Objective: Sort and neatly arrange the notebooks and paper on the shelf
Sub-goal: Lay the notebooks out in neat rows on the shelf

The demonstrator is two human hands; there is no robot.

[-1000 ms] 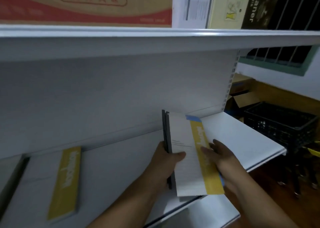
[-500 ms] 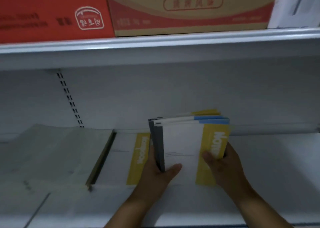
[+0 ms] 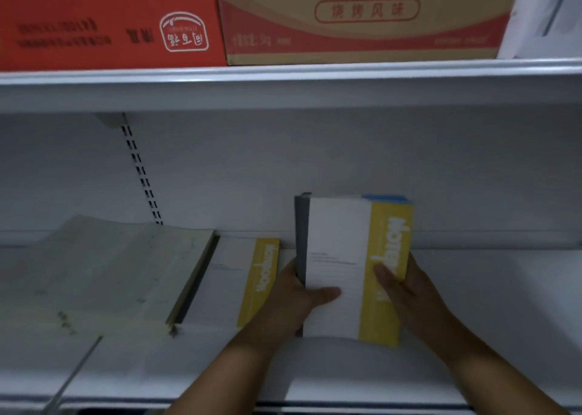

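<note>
The left hand (image 3: 283, 298) and right hand (image 3: 409, 292) grip the notebooks (image 3: 337, 241) from both sides, upright on the shelf (image 3: 491, 304), likely to make the edges even.

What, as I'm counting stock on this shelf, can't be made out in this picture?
Head view only.
The stack of notebooks: count hidden behind its front cover; the small print there is blurred.
The flat notebook: near right corner covered by the left hand.
The red carton and the tan carton: tops cut off by the upper edge.
The paper pile: cut off by the left edge, blurred.
</note>
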